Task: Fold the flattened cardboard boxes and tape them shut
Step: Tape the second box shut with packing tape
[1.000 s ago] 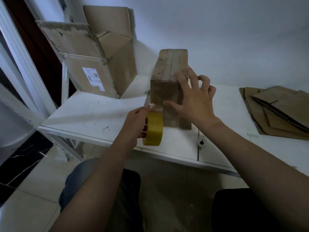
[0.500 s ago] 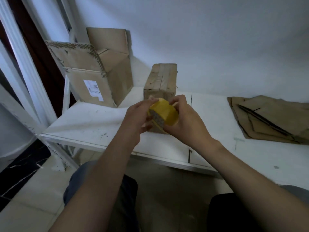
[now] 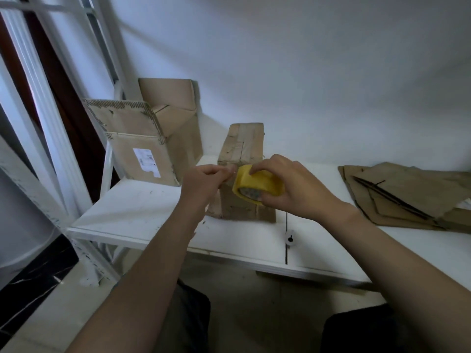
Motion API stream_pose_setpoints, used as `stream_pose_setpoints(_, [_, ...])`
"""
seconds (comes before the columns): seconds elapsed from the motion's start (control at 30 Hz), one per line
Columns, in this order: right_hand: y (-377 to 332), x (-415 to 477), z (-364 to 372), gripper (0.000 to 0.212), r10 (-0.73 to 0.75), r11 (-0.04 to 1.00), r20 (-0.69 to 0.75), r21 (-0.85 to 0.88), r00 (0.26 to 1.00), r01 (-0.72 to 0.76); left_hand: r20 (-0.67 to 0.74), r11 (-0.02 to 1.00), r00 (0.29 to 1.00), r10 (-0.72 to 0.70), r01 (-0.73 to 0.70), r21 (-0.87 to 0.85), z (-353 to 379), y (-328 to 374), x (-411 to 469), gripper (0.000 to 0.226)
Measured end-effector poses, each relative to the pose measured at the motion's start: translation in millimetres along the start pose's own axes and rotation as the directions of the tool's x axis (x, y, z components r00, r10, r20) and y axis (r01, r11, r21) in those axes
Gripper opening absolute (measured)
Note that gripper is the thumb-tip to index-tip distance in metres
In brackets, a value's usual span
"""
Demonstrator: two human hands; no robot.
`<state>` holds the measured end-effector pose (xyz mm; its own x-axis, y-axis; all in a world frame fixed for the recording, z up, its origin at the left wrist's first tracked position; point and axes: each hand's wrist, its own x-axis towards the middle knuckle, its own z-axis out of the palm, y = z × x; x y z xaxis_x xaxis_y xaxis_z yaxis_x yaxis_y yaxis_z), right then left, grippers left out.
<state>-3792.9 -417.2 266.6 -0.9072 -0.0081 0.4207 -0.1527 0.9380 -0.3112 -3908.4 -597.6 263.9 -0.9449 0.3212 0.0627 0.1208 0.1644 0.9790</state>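
Since half a second ago, the left hand [image 3: 206,178] has drawn off the roll of yellow adhesive tape [image 3: 257,186] to its left side, and we now carry the roll in the right hand [image 3: 295,189] alone. At far left on the white table [image 3: 142,215], the large open brown cardboard box with a white label [image 3: 142,151] stands with its flaps raised. Next, the left hand hovers above the table just beside the roll's left edge. Its fingers are curled, with thumb and fingertips pressed together, and we cannot tell whether a tape end lies between them. Behind both hands, the small brown cardboard box [image 3: 244,146] stands upright on the table, folded, with its top face closed. The roll is in front of this box, off the table, tilted so that its core faces down towards us. The right hand grips the roll, fingers curled over the outer band and thumb below. At far right, the stack of flattened brown cardboard boxes [image 3: 407,197] lies on the table, well apart from the hands.
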Motion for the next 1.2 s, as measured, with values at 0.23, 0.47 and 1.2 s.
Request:
stream_pose_setpoints(0.23, [9,13,-25,0.054,0.049,0.988,0.141,-0.153,0.989,-0.027,-0.119,0.993,0.989,0.086,-0.095,-0.071,-8,7,16,0.012])
stream_pose_setpoints(0.47, [47,5,-41,0.065,0.09,0.967,0.035,-0.244,0.995,-0.079,-0.21,0.989,0.978,0.006,-0.036,-0.141,-30,-12,41,0.011])
stream_pose_setpoints(1.2, [114,37,35,0.044,0.089,0.982,-0.039,-0.165,0.995,-0.094,-0.121,0.967,0.969,-0.213,0.192,-0.169,16,-70,105,0.019])
